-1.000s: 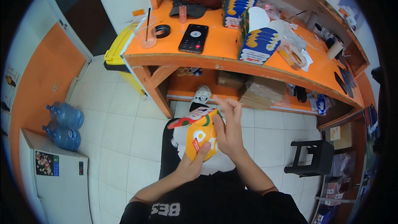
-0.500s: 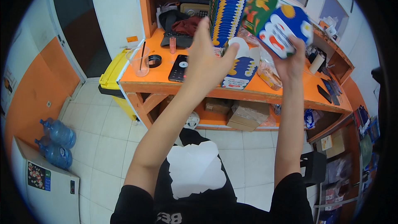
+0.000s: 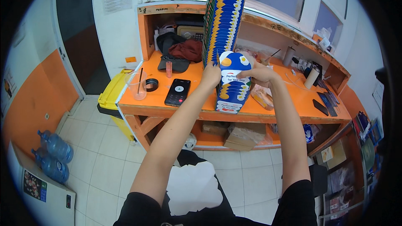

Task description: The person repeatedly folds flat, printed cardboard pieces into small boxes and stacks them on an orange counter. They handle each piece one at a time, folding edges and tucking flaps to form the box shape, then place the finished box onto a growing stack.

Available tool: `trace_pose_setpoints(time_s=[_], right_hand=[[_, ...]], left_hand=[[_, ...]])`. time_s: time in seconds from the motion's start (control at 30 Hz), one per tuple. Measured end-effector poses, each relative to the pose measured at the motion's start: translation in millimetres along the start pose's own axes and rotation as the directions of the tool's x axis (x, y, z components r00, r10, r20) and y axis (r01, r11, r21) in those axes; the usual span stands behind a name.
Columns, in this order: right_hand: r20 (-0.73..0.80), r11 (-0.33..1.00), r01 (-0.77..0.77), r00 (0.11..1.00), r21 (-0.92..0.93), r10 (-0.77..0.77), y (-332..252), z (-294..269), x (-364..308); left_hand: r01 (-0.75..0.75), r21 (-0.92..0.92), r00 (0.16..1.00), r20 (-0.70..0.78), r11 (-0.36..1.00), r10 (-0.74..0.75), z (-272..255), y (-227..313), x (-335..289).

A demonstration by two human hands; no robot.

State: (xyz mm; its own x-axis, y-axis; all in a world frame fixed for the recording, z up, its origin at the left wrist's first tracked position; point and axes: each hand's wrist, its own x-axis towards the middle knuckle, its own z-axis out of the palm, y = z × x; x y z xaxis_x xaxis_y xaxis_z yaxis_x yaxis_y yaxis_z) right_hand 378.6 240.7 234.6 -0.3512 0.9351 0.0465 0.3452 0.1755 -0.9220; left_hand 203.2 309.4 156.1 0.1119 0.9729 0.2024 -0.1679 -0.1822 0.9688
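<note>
A blue printed paper food carton (image 3: 237,63) with egg pictures sits on top of a short stack of like cartons (image 3: 233,93) at the table's front edge. My right hand (image 3: 260,75) grips its right side, thumb across the front. At its left edge, my left hand (image 3: 212,75) has its fingers curled in against the carton; the fingertips are partly hidden. Right behind them rises a tall, leaning column of nested cartons (image 3: 228,16), blue with yellow and white edges. White paper pieces (image 3: 194,188) lie on my lap.
On the orange table (image 3: 161,94) are a phone (image 3: 178,92), a black tape roll (image 3: 151,85), a clear cup with a straw (image 3: 137,90) and a pink tube (image 3: 168,69). A plastic-wrapped packet (image 3: 263,97) lies right of the cartons. A yellow bin (image 3: 115,90) stands left.
My right hand has brought the carton down and left onto the short stack. My left hand, spread before, has closed in at the carton's left side. The view has shifted slightly.
</note>
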Motion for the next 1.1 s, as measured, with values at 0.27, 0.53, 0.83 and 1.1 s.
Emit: trace_pose_setpoints(time_s=[0.27,0.53,0.83,1.1], right_hand=[[-0.418,0.979,-0.203,0.891,-0.015,0.178,2,-3,13],[-0.554,0.539,-0.472,0.833,-0.698,0.011,4,-12,3],[-0.677,0.810,-0.273,0.710,-0.519,-0.194,46,25,-1],[-0.812,0.956,0.229,0.513,-0.182,-0.278,121,133,-118]], left_hand=[[-0.084,0.022,0.996,0.020,0.996,0.084,8,22,22],[-0.168,0.678,0.973,0.000,0.715,0.229,19,19,30],[-0.343,0.447,0.936,0.089,0.826,0.341,-3,2,-29],[-0.455,0.120,0.888,0.141,0.883,0.438,-102,-51,-157]])
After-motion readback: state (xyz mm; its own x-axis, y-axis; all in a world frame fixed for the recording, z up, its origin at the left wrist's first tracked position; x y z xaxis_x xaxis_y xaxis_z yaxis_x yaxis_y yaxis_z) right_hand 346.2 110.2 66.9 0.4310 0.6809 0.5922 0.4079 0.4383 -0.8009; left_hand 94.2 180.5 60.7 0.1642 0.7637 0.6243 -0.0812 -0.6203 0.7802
